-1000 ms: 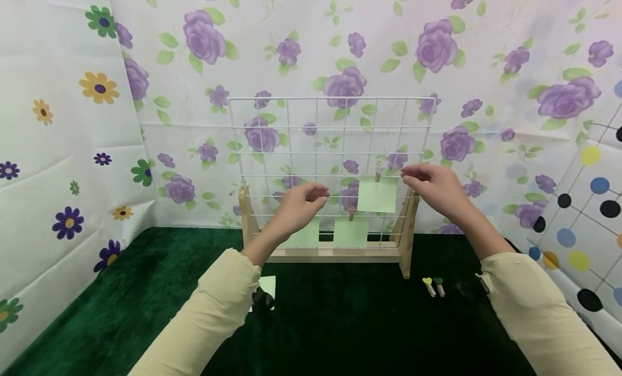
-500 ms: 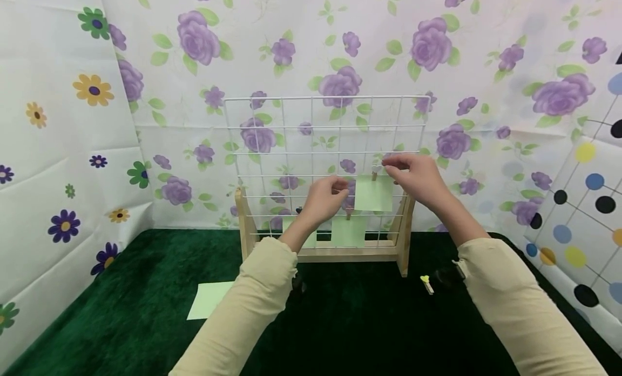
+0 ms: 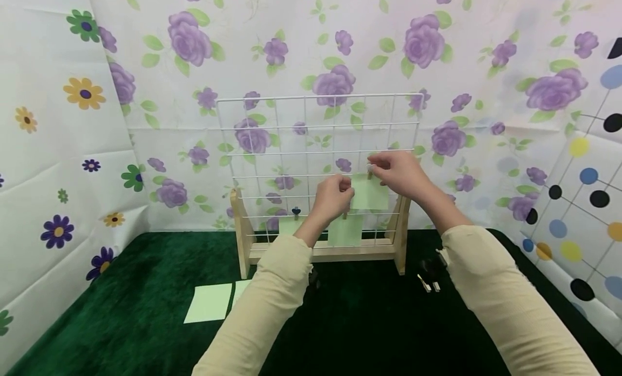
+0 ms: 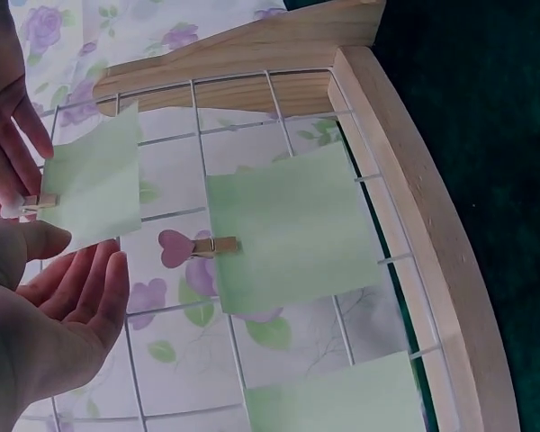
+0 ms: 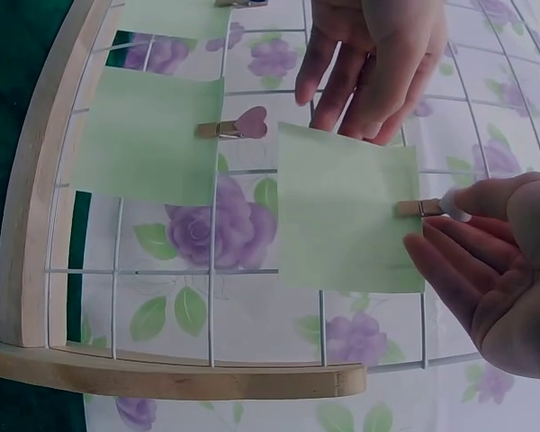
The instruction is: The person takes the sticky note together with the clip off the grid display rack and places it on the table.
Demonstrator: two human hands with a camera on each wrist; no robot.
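A white wire grid (image 3: 291, 127) stands in a wooden frame (image 3: 320, 250). Several pale green notes hang on it by small clothespins. My right hand (image 3: 376, 168) pinches the clothespin (image 5: 418, 208) at the top edge of the upper note (image 3: 371, 195). My left hand (image 3: 346, 188) is beside that note with its fingers straight, the fingertips (image 5: 360, 99) touching its left edge. Below hangs another note (image 4: 288, 234), held by a pink heart clothespin (image 4: 189, 246). A third note (image 3: 289, 225) hangs at the lower left under a dark blue clip (image 3: 296, 210).
Two loose green notes (image 3: 209, 303) lie on the dark green cloth at the front left. Spare clothespins (image 3: 427, 283) lie to the right of the frame's foot, next to my right sleeve. Flowered paper walls close in the back and both sides.
My left hand has moved right and up to the upper note's edge. My right hand has shifted left onto the note's clothespin. The view has drifted, so the loose notes now show.
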